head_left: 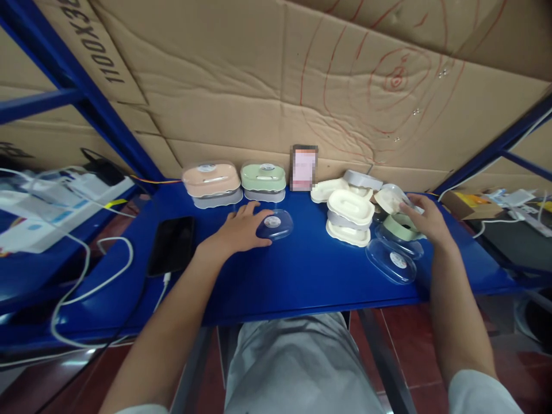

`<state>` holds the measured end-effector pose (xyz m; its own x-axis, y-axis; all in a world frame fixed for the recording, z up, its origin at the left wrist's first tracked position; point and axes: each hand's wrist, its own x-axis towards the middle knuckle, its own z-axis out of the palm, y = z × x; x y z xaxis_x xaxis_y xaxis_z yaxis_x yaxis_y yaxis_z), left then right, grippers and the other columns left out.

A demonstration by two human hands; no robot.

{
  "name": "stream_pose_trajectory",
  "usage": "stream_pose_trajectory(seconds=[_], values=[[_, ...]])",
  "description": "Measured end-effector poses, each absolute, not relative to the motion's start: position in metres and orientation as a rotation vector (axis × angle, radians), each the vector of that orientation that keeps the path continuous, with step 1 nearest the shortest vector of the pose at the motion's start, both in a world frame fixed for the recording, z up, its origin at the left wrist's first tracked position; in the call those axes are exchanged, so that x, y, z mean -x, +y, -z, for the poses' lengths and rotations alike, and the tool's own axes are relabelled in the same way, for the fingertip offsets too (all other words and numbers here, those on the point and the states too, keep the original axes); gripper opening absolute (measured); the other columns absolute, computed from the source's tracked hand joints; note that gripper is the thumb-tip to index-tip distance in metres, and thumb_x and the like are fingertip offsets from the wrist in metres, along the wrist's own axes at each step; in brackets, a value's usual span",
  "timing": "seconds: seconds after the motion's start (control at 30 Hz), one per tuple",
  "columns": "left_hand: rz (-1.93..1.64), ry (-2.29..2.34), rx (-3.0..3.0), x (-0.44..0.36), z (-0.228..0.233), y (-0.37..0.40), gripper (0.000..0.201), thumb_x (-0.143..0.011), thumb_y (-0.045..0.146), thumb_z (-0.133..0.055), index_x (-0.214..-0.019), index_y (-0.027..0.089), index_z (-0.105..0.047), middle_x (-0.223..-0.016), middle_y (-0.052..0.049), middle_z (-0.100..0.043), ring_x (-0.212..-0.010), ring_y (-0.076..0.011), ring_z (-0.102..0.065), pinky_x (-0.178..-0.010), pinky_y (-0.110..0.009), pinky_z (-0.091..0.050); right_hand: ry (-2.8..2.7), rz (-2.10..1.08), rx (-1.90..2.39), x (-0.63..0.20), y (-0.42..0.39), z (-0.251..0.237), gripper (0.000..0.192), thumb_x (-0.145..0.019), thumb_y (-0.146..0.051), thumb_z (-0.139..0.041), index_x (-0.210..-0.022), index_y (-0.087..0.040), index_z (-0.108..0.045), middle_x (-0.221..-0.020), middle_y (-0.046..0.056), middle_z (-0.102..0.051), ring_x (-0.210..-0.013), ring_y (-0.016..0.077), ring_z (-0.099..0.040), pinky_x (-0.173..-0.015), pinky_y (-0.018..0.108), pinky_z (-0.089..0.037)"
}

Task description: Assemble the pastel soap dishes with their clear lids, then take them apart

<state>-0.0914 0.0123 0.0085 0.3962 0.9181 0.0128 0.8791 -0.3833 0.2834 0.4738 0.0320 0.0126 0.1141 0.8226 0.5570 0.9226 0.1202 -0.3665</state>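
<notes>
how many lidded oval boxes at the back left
2: a peach oval plastic box by the brown cardboard wall, and a light-green oval plastic box beside it, both beyond the left hand; none looks hidden.

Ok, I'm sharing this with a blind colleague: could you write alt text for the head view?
A person's left hand spans one edge of a labelled clear plastic lid on a blue table, while the right hand is at a cream piece beside stacked cream-and-grey trays. A peach box and a green box stand near a cardboard panel.
</notes>
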Motion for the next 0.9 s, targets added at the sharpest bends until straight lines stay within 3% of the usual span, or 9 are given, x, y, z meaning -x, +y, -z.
stream_pose_trajectory(seconds=[0.07, 0.17, 0.27, 0.4, 0.5, 0.63, 0.77, 0.9], values=[[-0.289, 1.474, -2.406, 0.089, -0.007, 0.013, 0.077, -0.081, 0.050, -0.080, -0.151, 0.033, -0.054, -0.153, -0.014, -0.057, -0.137, -0.0417, -0.059, -0.110, -0.060, -0.050, -1.749, 0.159, 1.718, -0.469, 0.033, -0.017, 0.050, -0.091, -0.060, -0.067, -0.120, -0.019, -0.070, -0.111, 0.018, -0.076, -0.098, 0.0301, -0.069, -0.087, 0.044, -0.055], [-0.375, 1.324, -2.395, 0.086, -0.013, 0.013, 0.072, -0.083, 0.052, -0.080, -0.148, 0.031, -0.055, -0.145, -0.010, -0.064, -0.134, -0.0352, -0.061, -0.112, -0.051, -0.051, -1.775, 0.211, 1.692, -0.444, 0.020, -0.030, 0.052, -0.097, -0.057, -0.062, -0.131, -0.018, -0.068, -0.132, 0.023, -0.071, -0.124, 0.0362, -0.065, -0.109, 0.050, -0.049], [-0.546, 1.110, -2.324, 0.076, -0.025, 0.005, 0.068, -0.085, 0.051, -0.082, -0.144, 0.030, -0.057, -0.148, -0.009, -0.063, -0.137, -0.0326, -0.061, -0.116, -0.048, -0.049, -1.943, 0.242, 1.475, -0.384, -0.010, -0.045, 0.056, -0.103, -0.053, -0.061, -0.149, -0.021, -0.059, -0.155, 0.019, -0.058, -0.146, 0.0343, -0.054, -0.125, 0.052, -0.039], [-0.643, 0.873, -2.189, 0.053, -0.034, -0.010, 0.070, -0.084, 0.049, -0.083, -0.146, 0.031, -0.057, -0.149, -0.008, -0.064, -0.132, -0.0306, -0.066, -0.112, -0.047, -0.054, -2.436, -0.032, 1.029, -0.283, -0.049, -0.053, 0.064, -0.102, -0.045, -0.069, -0.161, -0.032, -0.049, -0.175, 0.011, -0.036, -0.160, 0.0328, -0.038, -0.127, 0.057, -0.041], [-0.689, 0.776, -2.129, 0.042, -0.030, -0.015, 0.069, -0.086, 0.049, -0.081, -0.149, 0.033, -0.056, -0.154, -0.008, -0.062, -0.135, -0.0302, -0.066, -0.113, -0.049, -0.055, -2.503, -0.178, 0.836, -0.244, -0.054, -0.051, 0.057, -0.102, -0.043, -0.070, -0.156, -0.034, -0.056, -0.164, 0.008, -0.053, -0.153, 0.0296, -0.050, -0.125, 0.056, -0.045], [-0.943, 0.903, -2.165, 0.051, -0.027, -0.006, 0.062, -0.099, 0.053, -0.067, -0.155, 0.031, -0.051, -0.168, -0.009, -0.048, -0.153, -0.0293, -0.049, -0.122, -0.047, -0.048, -2.228, -0.123, 0.980, -0.271, -0.039, -0.055, 0.041, -0.103, -0.043, -0.069, -0.141, -0.029, -0.069, -0.141, 0.006, -0.073, -0.133, 0.0285, -0.069, -0.118, 0.052, -0.053], [-1.103, 1.393, -2.387, 0.077, -0.030, 0.024, 0.060, -0.105, 0.046, -0.057, -0.159, 0.024, -0.045, -0.174, -0.013, -0.037, -0.162, -0.0308, -0.034, -0.133, -0.051, -0.029, -1.687, 0.280, 1.364, -0.336, -0.017, -0.060, 0.043, -0.103, -0.051, -0.065, -0.135, -0.024, -0.072, -0.135, 0.013, -0.075, -0.124, 0.0341, -0.070, -0.109, 0.054, -0.056], [-0.828, 1.705, -2.563, 0.091, -0.031, 0.065, 0.070, -0.102, 0.035, -0.058, -0.166, 0.017, -0.034, -0.176, -0.021, -0.027, -0.165, -0.0396, -0.025, -0.132, -0.059, -0.022, -1.521, 0.429, 1.591, -0.376, 0.015, -0.052, 0.048, -0.099, -0.053, -0.064, -0.130, -0.017, -0.072, -0.127, 0.018, -0.075, -0.121, 0.0379, -0.069, -0.107, 0.059, -0.054]])
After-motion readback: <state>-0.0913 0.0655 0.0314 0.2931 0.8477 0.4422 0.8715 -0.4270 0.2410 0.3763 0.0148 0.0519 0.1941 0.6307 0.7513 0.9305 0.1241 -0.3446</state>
